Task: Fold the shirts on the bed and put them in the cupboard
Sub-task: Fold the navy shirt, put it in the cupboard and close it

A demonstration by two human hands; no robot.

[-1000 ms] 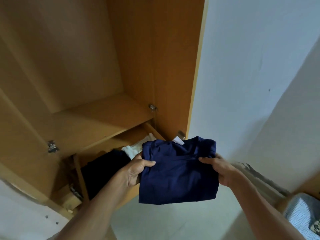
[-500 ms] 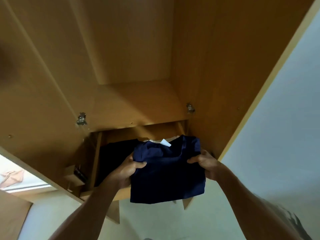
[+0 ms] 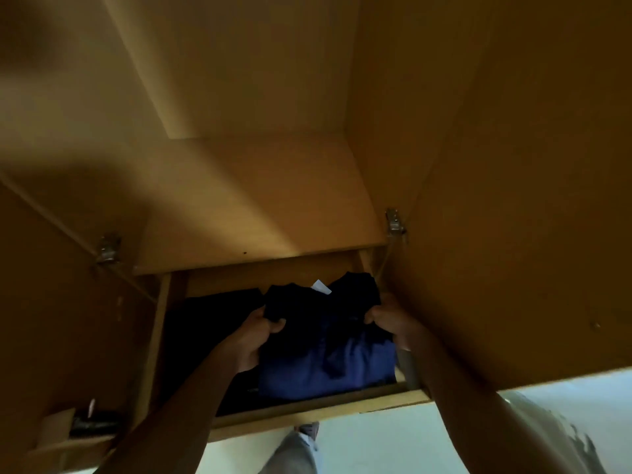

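A folded navy-blue cotton shirt (image 3: 328,350) with a small white label (image 3: 320,286) at its collar lies inside the lower compartment of an orange-brown wooden cupboard (image 3: 513,200), its near edge just behind the compartment's front lip (image 3: 307,417) and its collar end reaching back into the shadow. The left hand (image 3: 254,336) holds the shirt's left edge, its grip clamped on the cloth with the thumb lying on top and the fingers tucked beneath. The right hand (image 3: 390,319) holds the right edge near the collar, its grip likewise clamped on the fabric, fingers curled over the fold, close beside the cupboard's right wall. To the left of the shirt, in the same compartment, sits a pile of black clothing (image 3: 205,323), touching or nearly touching the navy shirt; the dim light hides where one ends and the other begins. Above the compartment runs a flat wooden shelf (image 3: 256,206), lit by a pale band of light across its middle. Two silver metal hinges are fixed at the shelf's level, one on the left (image 3: 108,248) and one on the right (image 3: 395,223). At the lower left, in a narrow side section, a tan cardboard box (image 3: 56,431) stands with something dark and glossy (image 3: 94,419) behind it, too blurred to name. Below the cupboard the pale floor (image 3: 393,443) shows, and a grey trouser leg (image 3: 294,453) of the person stands on it.
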